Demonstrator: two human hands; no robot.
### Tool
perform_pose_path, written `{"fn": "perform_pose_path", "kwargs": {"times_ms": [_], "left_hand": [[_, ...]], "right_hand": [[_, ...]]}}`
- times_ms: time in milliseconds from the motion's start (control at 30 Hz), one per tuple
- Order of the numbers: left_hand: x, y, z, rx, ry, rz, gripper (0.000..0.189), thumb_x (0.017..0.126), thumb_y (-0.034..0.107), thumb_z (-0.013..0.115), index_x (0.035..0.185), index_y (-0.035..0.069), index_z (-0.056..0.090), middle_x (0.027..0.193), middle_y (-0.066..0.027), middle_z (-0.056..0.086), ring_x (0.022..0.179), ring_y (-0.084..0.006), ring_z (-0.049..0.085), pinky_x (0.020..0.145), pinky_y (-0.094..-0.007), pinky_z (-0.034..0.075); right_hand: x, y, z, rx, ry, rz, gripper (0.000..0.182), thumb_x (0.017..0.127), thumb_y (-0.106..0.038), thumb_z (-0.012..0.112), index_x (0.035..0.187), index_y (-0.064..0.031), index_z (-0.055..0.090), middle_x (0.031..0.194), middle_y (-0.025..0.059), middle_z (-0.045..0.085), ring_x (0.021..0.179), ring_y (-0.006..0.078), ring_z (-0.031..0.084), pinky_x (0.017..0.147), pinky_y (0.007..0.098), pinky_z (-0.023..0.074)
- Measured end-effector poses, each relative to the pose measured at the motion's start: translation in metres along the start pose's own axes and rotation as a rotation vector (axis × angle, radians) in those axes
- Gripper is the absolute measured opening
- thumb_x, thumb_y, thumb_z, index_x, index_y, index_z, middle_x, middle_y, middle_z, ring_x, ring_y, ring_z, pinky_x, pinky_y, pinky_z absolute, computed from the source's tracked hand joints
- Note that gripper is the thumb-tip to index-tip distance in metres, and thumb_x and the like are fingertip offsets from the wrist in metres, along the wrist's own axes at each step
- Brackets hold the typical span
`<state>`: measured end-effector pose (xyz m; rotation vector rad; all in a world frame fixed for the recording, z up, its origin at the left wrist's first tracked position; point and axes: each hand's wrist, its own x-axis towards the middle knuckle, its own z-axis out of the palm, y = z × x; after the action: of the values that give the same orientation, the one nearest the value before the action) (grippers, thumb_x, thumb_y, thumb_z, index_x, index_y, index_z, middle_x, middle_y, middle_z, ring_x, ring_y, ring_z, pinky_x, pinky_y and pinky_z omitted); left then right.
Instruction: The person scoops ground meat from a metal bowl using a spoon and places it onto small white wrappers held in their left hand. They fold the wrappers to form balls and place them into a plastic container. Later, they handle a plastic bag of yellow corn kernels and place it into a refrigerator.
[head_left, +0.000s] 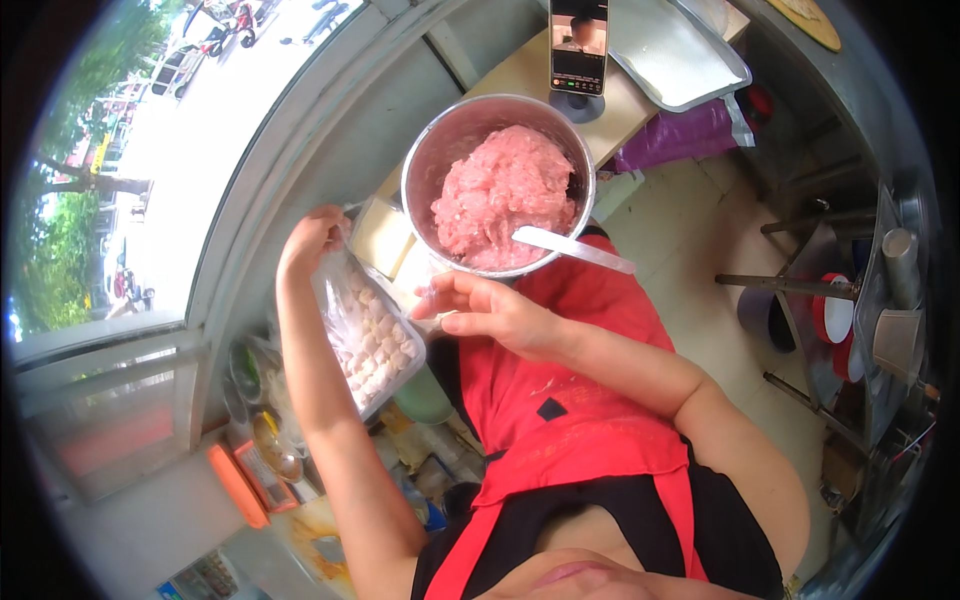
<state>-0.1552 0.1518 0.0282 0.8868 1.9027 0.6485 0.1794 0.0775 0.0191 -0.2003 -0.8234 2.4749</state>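
My left hand (313, 236) is at the far left end of a white tray (411, 358), its fingers closed on the edge of a clear plastic bag (330, 281). The bag lies partly over the tray, which holds rows of small pale wontons (382, 341). At the tray's right corner is my right hand (499, 311), fingers curved and thumb apart. Clear film shows by its fingertips, but whether they grip it is unclear. Just beyond stands a metal pot (406, 184) of pink minced meat (506, 191), with a white spatula (574, 247) stuck in it. Pale square wrappers (382, 238) lie left of the pot.
A phone (579, 49) on a round stand (577, 107) is behind the pot, beside a metal tray (686, 60). A window (262, 127) borders the left. On the right stands a metal rack (832, 300) with cups; a green bowl (424, 394) sits below the wonton tray.
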Motion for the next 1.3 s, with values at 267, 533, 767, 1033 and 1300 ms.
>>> {"fn": "perform_pose_path", "kwargs": {"times_ms": [267, 533, 767, 1033, 1300], "left_hand": [[-0.018, 0.022, -0.025, -0.778, -0.288, 0.493, 0.011, 0.101, 0.014, 0.049, 0.102, 0.006, 0.057, 0.087, -0.0035, 0.058, 0.079, -0.0114, 0.056, 0.071, -0.0255, 0.048], [-0.064, -0.031, 0.043, -0.798, 0.362, 0.306, 0.039, 0.101, 0.037, 0.048, 0.121, 0.004, 0.053, 0.123, -0.0103, 0.053, 0.116, -0.0254, 0.049, 0.103, -0.0414, 0.037], [-0.103, -0.04, 0.106, -1.039, 0.047, 0.137, 0.052, 0.1, 0.042, 0.048, 0.128, -0.001, 0.043, 0.131, -0.0138, 0.047, 0.124, -0.0275, 0.042, 0.109, -0.0395, 0.03], [-0.121, -0.043, 0.118, -0.316, 0.25, 0.336, 0.044, 0.1, 0.019, 0.049, 0.138, -0.002, 0.044, 0.139, -0.0132, 0.048, 0.131, -0.0213, 0.043, 0.109, -0.0344, 0.032], [-0.195, -0.11, 0.083, 0.17, 0.697, 0.454, 0.03, 0.095, 0.007, 0.052, 0.123, -0.002, 0.057, 0.129, -0.0117, 0.055, 0.122, -0.0222, 0.051, 0.105, -0.0342, 0.037]], "right_hand": [[-0.005, -0.007, 0.004, -0.094, -0.068, -0.112, 0.031, 0.094, -0.013, 0.059, 0.124, -0.0066, 0.054, 0.121, 0.0043, 0.059, 0.114, 0.0132, 0.053, 0.097, 0.0318, 0.0419], [-0.024, -0.004, 0.003, -0.814, -0.082, -0.317, 0.025, 0.085, -0.012, 0.065, 0.109, -0.0047, 0.061, 0.104, 0.0087, 0.064, 0.1, 0.0227, 0.059, 0.089, 0.0357, 0.0452], [-0.027, 0.024, 0.004, -1.304, -0.124, -0.498, 0.024, 0.078, -0.015, 0.07, 0.1, -0.0084, 0.064, 0.095, 0.0058, 0.064, 0.094, 0.0248, 0.06, 0.084, 0.0377, 0.0456], [-0.036, 0.103, -0.023, -1.952, -0.2, -0.344, 0.023, 0.081, -0.012, 0.055, 0.101, -0.0047, 0.064, 0.096, 0.0052, 0.061, 0.098, 0.0204, 0.057, 0.084, 0.034, 0.0431], [-0.046, 0.066, 0.001, -1.732, -0.087, -0.551, 0.016, 0.078, -0.013, 0.063, 0.091, -0.0049, 0.065, 0.094, 0.0056, 0.061, 0.09, 0.0237, 0.06, 0.075, 0.034, 0.0489]]}}
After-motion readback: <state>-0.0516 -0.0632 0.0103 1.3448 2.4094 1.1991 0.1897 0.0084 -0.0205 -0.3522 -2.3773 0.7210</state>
